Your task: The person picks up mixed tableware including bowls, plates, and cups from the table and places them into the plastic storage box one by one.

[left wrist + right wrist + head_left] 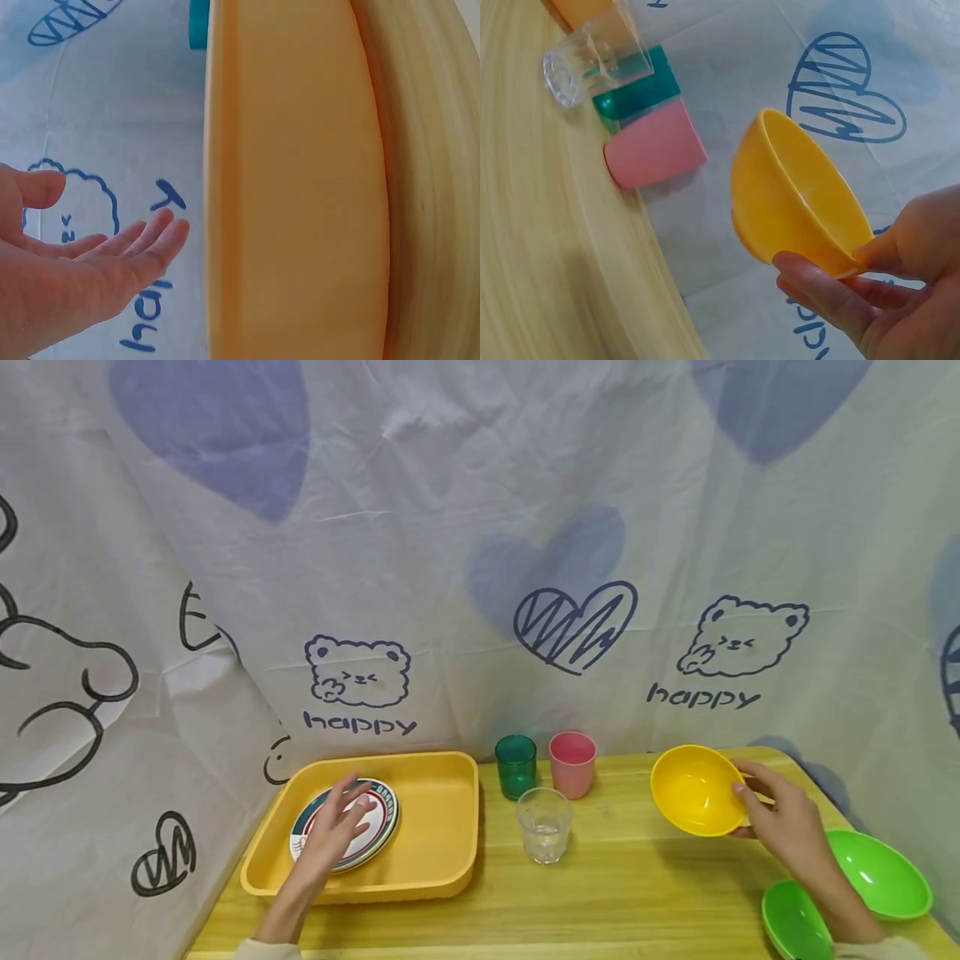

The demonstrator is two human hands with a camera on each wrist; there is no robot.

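My right hand (787,818) pinches the rim of a yellow bowl (696,792) and holds it above the right part of the table. In the right wrist view the thumb is at the rim and the fingers (817,289) lie under the bowl's outer side. The left hand (333,831) hovers over a stack of round plates (386,827) with patterned rims, inside an orange-yellow tray (438,827). Its fingers are spread and hold nothing, as the left wrist view (97,277) also shows. Two green bowls, one larger (885,877) and one smaller (795,922), sit near the right forearm.
A clear glass (545,835) stands on the wooden table (600,902), right of the tray. Behind it are a teal cup (516,768) and a pink cup (573,768). A printed white cloth (465,693) hangs along the table's back.
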